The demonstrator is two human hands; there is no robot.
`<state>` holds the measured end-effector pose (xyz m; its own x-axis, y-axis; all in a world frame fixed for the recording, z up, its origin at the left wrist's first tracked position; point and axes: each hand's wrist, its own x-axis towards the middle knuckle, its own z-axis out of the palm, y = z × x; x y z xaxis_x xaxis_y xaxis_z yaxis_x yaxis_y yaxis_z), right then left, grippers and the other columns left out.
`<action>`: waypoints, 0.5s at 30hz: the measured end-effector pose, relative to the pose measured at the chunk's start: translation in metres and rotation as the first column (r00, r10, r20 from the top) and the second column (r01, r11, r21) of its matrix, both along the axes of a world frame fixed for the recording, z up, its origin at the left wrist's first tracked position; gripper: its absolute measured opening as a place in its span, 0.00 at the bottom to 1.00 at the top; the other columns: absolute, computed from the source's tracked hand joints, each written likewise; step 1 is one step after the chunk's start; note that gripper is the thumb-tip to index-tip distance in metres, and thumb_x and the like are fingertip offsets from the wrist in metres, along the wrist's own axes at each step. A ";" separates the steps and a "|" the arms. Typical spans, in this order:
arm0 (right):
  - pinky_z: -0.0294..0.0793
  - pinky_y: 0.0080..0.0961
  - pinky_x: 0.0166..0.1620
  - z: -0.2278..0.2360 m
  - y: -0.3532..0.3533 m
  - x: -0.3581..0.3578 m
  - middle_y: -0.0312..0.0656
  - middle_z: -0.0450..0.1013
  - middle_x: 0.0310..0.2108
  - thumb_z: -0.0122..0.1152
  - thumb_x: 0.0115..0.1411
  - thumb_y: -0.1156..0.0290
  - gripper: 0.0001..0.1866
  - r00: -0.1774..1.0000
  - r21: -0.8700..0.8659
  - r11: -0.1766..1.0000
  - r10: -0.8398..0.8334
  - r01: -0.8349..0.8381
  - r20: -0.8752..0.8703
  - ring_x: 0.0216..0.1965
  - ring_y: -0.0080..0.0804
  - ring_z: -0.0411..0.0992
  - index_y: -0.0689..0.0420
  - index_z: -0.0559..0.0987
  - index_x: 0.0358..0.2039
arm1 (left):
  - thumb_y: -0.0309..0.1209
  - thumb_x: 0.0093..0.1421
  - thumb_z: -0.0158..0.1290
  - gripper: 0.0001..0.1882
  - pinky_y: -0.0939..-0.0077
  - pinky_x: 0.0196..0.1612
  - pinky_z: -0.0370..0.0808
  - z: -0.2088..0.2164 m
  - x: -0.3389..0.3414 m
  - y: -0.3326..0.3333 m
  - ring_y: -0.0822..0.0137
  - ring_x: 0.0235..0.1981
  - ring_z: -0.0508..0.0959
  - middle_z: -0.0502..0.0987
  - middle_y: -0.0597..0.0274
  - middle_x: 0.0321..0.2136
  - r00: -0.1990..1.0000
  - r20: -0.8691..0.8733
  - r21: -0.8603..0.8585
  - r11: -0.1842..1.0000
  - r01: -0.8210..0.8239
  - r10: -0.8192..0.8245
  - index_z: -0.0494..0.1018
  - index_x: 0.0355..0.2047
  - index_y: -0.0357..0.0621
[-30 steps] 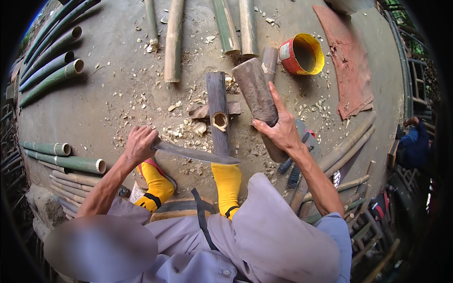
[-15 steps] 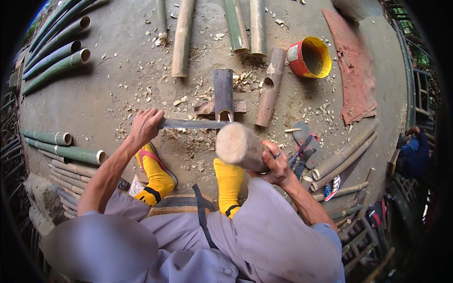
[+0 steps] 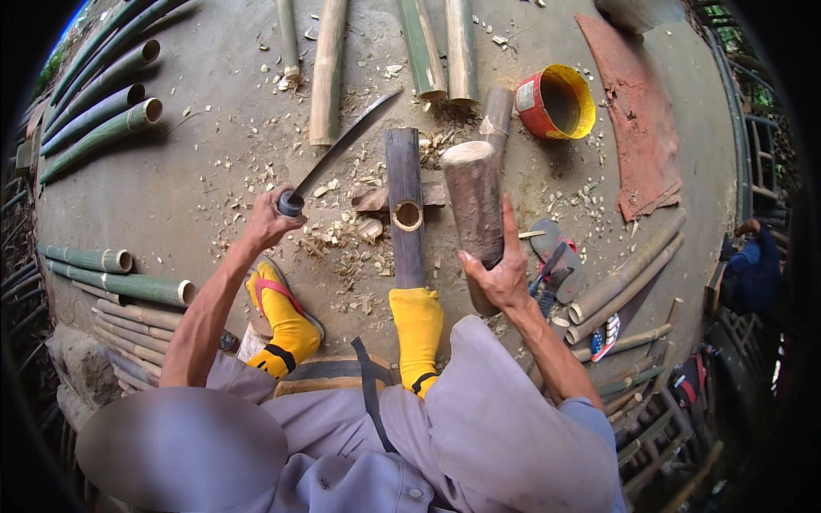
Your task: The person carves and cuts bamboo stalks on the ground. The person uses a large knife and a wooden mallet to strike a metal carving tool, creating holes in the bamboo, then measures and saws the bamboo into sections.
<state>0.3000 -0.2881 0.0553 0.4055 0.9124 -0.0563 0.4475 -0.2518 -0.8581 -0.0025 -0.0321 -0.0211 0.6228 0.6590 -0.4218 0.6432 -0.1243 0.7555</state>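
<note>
My left hand [image 3: 269,224] is wrapped round the handle of a machete [image 3: 349,139], its blade slanting up and away to the right. In my right hand [image 3: 505,278] is a thick wooden mallet [image 3: 475,201] cut from a log, its pale flat end facing away from me. Between the two hands lies a dark bamboo tube [image 3: 403,167] with a round, pale-rimmed hole cut in its upper side. The tube rests across a wooden block [image 3: 370,198], and its near end meets my yellow-covered right foot [image 3: 416,329]. Neither tool touches the tube.
Wood chips [image 3: 346,244] litter the ground. A red and yellow bucket [image 3: 528,107] stands beyond the mallet, near another bamboo piece [image 3: 496,115]. Green bamboo poles [image 3: 103,132] lie at the left. A person [image 3: 753,269] is at the far right.
The machete has swung off the bamboo tube and now points away from me. The mallet has moved from the blade to the right and turned its end away. The tube's hole now shows fully.
</note>
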 end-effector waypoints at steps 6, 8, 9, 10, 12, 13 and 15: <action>0.70 0.35 0.55 0.013 -0.003 0.024 0.60 0.67 0.54 0.67 0.48 0.71 0.51 0.996 -0.093 0.992 -0.086 0.089 0.028 0.52 0.48 0.71 0.57 0.47 0.68 | 0.32 0.37 0.57 0.14 0.61 0.28 0.71 0.001 0.003 0.017 0.53 0.21 0.75 0.74 0.53 0.18 0.808 -0.292 -0.051 0.852 0.521 -0.512 0.72 0.26 0.40; 0.68 0.35 0.57 0.013 -0.007 0.024 0.60 0.64 0.57 0.67 0.48 0.70 0.51 0.996 -0.139 0.986 -0.095 0.093 -0.002 0.55 0.48 0.69 0.58 0.47 0.68 | 0.32 0.37 0.56 0.13 0.62 0.28 0.71 0.000 0.004 0.017 0.54 0.21 0.75 0.73 0.52 0.17 0.822 -0.366 0.038 0.875 0.482 -0.437 0.72 0.25 0.39; 0.66 0.35 0.58 0.011 -0.009 0.023 0.60 0.63 0.58 0.67 0.48 0.69 0.51 0.995 -0.159 0.983 -0.100 0.094 -0.030 0.56 0.48 0.67 0.59 0.47 0.68 | 0.31 0.37 0.55 0.13 0.63 0.27 0.70 0.001 0.005 0.018 0.54 0.21 0.75 0.72 0.52 0.17 0.827 -0.400 0.088 0.881 0.464 -0.395 0.72 0.25 0.39; 0.65 0.35 0.59 0.009 -0.010 0.022 0.60 0.61 0.60 0.68 0.48 0.68 0.52 0.993 -0.179 0.979 -0.105 0.093 -0.058 0.58 0.48 0.66 0.59 0.47 0.68 | 0.32 0.39 0.56 0.13 0.66 0.27 0.69 0.004 0.006 0.018 0.60 0.20 0.74 0.71 0.55 0.15 0.875 -0.369 0.151 0.909 0.388 -0.312 0.70 0.24 0.38; 0.62 0.35 0.61 0.009 -0.015 0.020 0.59 0.58 0.62 0.68 0.48 0.66 0.52 0.996 -0.142 0.986 -0.086 0.082 -0.024 0.60 0.48 0.63 0.60 0.47 0.68 | 0.32 0.40 0.57 0.13 0.66 0.27 0.71 -0.005 0.004 0.016 0.60 0.19 0.74 0.73 0.55 0.16 0.985 -0.165 0.209 0.974 0.092 -0.057 0.71 0.25 0.38; 0.61 0.35 0.62 0.008 -0.016 0.019 0.59 0.57 0.63 0.68 0.48 0.65 0.52 0.997 -0.122 0.990 -0.075 0.074 -0.008 0.61 0.48 0.61 0.60 0.47 0.68 | 0.32 0.40 0.57 0.13 0.65 0.27 0.71 -0.008 0.002 0.015 0.60 0.19 0.75 0.74 0.55 0.17 0.995 -0.058 0.215 0.974 -0.065 0.079 0.72 0.25 0.37; 0.61 0.35 0.62 0.014 -0.016 0.015 0.59 0.56 0.63 0.68 0.48 0.64 0.52 0.995 -0.142 0.986 -0.092 0.087 -0.033 0.61 0.48 0.61 0.61 0.47 0.68 | 0.33 0.40 0.58 0.14 0.68 0.26 0.70 -0.002 -0.001 0.017 0.65 0.19 0.73 0.72 0.58 0.16 0.990 -0.122 0.127 0.988 0.092 -0.077 0.72 0.24 0.36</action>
